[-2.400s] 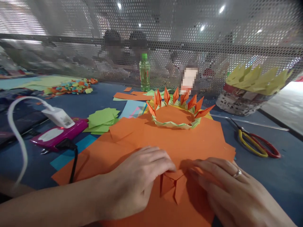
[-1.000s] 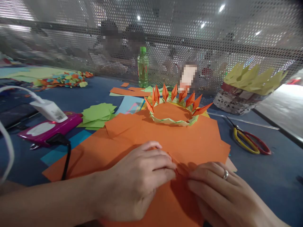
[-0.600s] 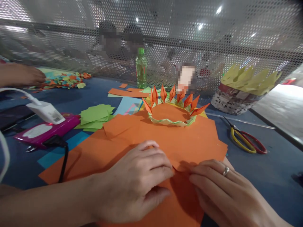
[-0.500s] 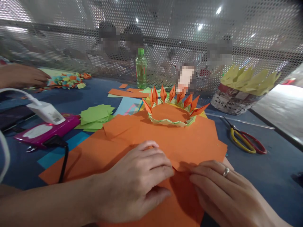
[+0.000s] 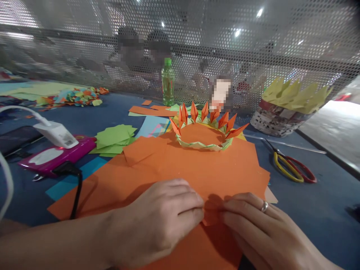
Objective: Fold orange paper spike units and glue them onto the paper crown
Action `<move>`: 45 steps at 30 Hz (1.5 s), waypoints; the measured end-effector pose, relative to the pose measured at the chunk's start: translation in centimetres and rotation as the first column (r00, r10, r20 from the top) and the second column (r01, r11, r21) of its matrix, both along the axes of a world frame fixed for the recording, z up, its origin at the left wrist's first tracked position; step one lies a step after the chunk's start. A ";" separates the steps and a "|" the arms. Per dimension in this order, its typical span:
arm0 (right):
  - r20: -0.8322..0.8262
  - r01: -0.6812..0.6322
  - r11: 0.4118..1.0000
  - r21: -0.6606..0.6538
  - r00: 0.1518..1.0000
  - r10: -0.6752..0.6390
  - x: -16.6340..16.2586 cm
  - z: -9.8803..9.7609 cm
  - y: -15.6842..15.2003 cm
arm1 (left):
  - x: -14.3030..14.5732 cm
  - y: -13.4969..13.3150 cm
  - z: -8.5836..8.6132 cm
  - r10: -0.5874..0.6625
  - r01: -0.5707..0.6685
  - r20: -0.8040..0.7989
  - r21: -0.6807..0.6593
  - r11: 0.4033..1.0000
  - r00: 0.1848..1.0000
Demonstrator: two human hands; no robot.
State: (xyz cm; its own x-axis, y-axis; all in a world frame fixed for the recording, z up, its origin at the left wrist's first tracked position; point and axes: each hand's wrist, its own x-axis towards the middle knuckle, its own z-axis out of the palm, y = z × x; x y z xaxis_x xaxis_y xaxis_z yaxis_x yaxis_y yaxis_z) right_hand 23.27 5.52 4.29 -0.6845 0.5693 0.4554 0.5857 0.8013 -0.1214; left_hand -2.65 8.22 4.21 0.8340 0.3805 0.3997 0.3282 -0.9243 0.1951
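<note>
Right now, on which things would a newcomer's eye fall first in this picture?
Probably on the spiked orange-and-green ring, which rests on the orange sheets in the middle. To its right stands a container topped with yellow points. At the left, a magenta power strip carries a white charger.

Backs onto a grey perforated metal screen [image 5: 191, 22], dotted with small white lights [image 5: 237, 32]. Spreads forward as a dark blue tabletop [image 5: 315, 213], meeting pale grey floor [image 5: 320, 125] at right.
</note>
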 end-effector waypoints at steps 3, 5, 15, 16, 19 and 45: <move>-0.014 0.007 1.000 -0.031 1.000 -0.007 -0.1 -0.7 -0.1 | 0.0 -0.4 -0.1 0.037 -0.037 -0.014 0.027 0.999 0.999; -0.022 -0.014 0.999 -0.030 1.000 0.013 -0.2 -1.0 -0.1 | 0.1 -0.5 -0.1 0.036 -0.036 -0.011 0.005 0.999 0.999; -0.033 -0.035 0.997 -0.067 0.999 0.033 -0.3 -0.8 -0.2 | 0.7 -0.1 -0.4 0.032 -0.025 0.056 -0.115 0.993 0.998; -0.038 -0.037 0.997 -0.068 0.999 0.035 -0.3 -0.7 -0.2 | 0.8 -0.1 -0.5 0.038 -0.028 0.075 -0.126 0.992 0.996; -0.058 -0.050 0.996 -0.069 0.997 0.046 -0.1 -0.8 -0.3 | 1.0 0.0 -0.8 0.040 -0.016 0.131 -0.177 0.984 0.991; -0.069 -0.166 0.982 -0.090 0.985 0.160 0.5 1.2 0.3 | 2.4 -0.4 -0.7 0.186 -0.073 0.238 -0.416 0.906 0.953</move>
